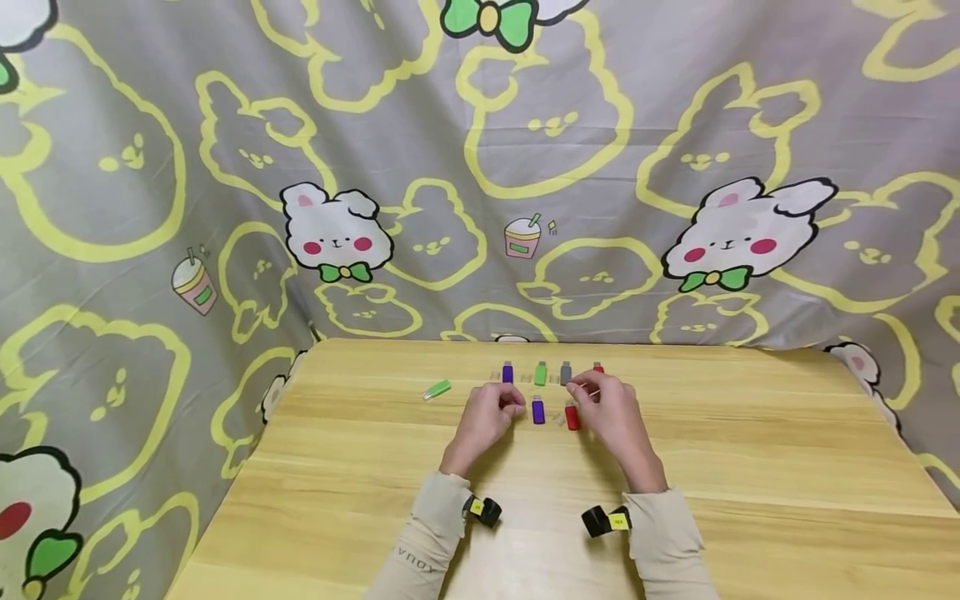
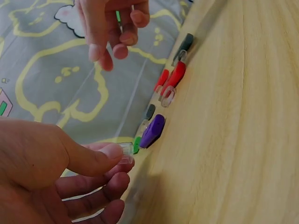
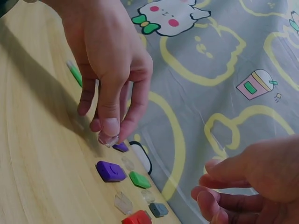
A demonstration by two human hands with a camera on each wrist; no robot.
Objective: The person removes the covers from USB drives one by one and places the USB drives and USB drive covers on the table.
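Observation:
Between thumb and forefinger my left hand (image 1: 483,414) pinches a small clear plastic cap (image 2: 126,153), held just above the table. Right beside it lies an uncapped purple USB stick (image 1: 537,410). Over the right end of the group hovers my right hand (image 1: 611,412), fingers loosely bent with nothing seen between them. A red USB stick (image 1: 572,417) lies close to its fingertips. Behind are a second purple stick (image 1: 507,372), a green one (image 1: 542,373), a grey one (image 1: 566,373) and another red one (image 1: 598,367), partly hidden by the right hand.
Loose clear caps lie among the sticks, such as one cap (image 3: 124,204) between the front purple and red ones. A green USB stick (image 1: 438,389) lies apart at the left. The wooden table (image 1: 337,467) meets a patterned curtain (image 1: 450,133) at its back edge.

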